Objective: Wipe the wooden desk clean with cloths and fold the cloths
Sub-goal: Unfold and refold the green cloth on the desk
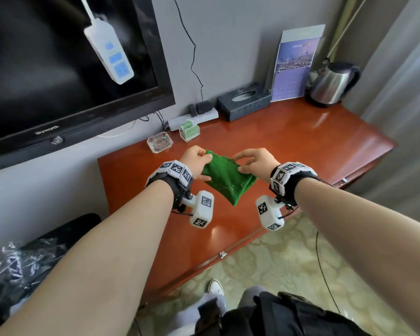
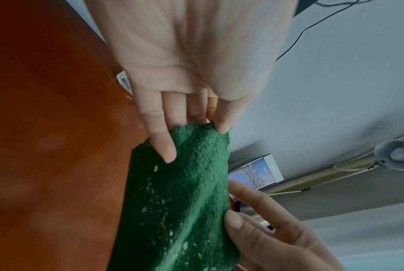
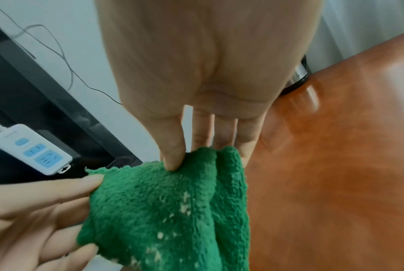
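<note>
Two corners of the green cloth [image 1: 226,177] are pinched by the left hand [image 1: 195,162] and right hand [image 1: 256,163] above the tabletop [image 1: 301,141]. Folding seems underway; next, edges should be aligned.

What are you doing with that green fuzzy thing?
A person is holding a green cloth up in the air over a shiny wooden desk. The left hand pinches one top corner and the right hand pinches the other, so the cloth hangs between them. It has pale specks on it. It looks partly doubled over, as if being folded.
</note>
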{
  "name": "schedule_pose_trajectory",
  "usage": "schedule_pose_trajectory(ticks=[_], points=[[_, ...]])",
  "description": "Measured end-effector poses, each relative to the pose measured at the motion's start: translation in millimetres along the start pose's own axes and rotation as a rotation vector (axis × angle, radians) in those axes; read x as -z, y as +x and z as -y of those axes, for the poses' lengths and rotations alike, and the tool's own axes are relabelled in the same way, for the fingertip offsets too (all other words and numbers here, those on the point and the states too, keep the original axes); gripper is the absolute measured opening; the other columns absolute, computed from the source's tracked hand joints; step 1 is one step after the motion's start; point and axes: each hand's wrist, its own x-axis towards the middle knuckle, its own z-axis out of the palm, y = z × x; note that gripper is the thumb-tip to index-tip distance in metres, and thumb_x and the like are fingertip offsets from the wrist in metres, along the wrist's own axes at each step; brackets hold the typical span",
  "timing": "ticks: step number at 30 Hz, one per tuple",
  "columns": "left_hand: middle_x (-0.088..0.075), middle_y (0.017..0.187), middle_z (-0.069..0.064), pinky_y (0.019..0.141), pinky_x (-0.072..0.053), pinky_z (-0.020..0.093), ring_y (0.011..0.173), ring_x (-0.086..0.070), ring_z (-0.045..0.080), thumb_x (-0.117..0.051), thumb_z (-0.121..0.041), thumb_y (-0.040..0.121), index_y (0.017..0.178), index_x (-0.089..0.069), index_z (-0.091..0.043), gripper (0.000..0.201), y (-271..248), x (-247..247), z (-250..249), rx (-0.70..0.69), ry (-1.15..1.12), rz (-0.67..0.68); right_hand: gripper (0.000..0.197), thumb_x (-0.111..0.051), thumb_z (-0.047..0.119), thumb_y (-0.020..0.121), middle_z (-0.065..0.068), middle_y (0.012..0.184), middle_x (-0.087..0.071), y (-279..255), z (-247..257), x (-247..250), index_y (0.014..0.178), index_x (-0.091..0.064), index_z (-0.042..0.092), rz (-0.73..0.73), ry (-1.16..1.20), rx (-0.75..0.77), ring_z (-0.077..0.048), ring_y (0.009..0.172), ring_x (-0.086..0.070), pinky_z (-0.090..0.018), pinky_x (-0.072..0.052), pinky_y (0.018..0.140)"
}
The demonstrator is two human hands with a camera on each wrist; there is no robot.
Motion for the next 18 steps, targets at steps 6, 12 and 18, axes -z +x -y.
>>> schedule_pose_trajectory(ticks=[6, 12, 18], points=[[-0.053, 0.122, 0.011, 0.060, -0.062, 0.041, 0.111, -0.059, 0.033, -0.057, -0.022, 0.099, 0.120, -0.051, -0.010, 0.024, 22, -5, -17, 0.047, -0.063, 0.001, 0.026, -0.074, 0.007, 0.079, 0.004, 0.091, -0.075, 22, -3, 17, 0.098, -0.076, 0.025, -0.054, 0.042, 0.071, -0.008, 0.084, -0.068, -0.021, -0.051, 0.073], [-0.052, 0.132, 0.015, 0.059, -0.061, 0.039, 0.116, -0.058, 0.038, -0.056, -0.022, 0.099, 0.125, -0.048, -0.012, 0.029, 30, -10, -21, 0.087, -0.131, -0.063, 0.018, -0.085, 0.022, 0.070, 0.004, 0.083, -0.071, 52, -8, 33, 0.080, -0.069, 0.021, -0.040, -0.025, 0.028, -0.012, 0.077, -0.065, -0.025, -0.050, 0.065], [-0.050, 0.136, 0.022, 0.064, -0.062, 0.044, 0.110, -0.060, 0.035, -0.059, -0.022, 0.098, 0.130, -0.051, -0.008, 0.036, 34, -20, -30, 0.104, -0.102, -0.094, 0.015, -0.086, 0.021, 0.069, 0.001, 0.079, -0.071, 67, -16, 42, 0.079, -0.074, 0.020, 0.102, -0.150, 0.051, -0.012, 0.071, -0.062, -0.023, -0.048, 0.061]])
